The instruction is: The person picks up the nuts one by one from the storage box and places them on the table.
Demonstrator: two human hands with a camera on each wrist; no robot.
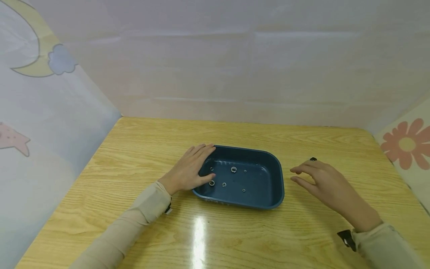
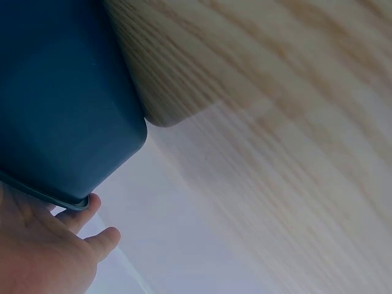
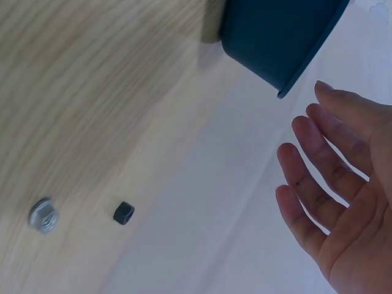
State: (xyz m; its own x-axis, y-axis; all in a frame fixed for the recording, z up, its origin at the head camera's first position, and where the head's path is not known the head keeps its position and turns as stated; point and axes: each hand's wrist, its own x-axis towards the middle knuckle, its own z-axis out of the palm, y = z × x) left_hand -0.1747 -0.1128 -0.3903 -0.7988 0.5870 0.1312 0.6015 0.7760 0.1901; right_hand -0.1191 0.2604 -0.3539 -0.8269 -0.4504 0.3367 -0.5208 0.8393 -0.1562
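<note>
A dark blue tray holds several metal nuts of different sizes, among them a larger nut near its middle. Across the tray's left rim rests my left hand, fingers fairly straight toward the far corner and thumb over the inside. In the left wrist view, its fingertips lie at the tray's rim. My right hand hovers right of the tray, fingers loosely bent and holding nothing. A black nut and a silver flange nut lie on the table near it; the head view hides the flange nut.
The wooden table backs onto a pale wall covering. On the left wall are a moon and a cloud print. A red flower print marks the right wall.
</note>
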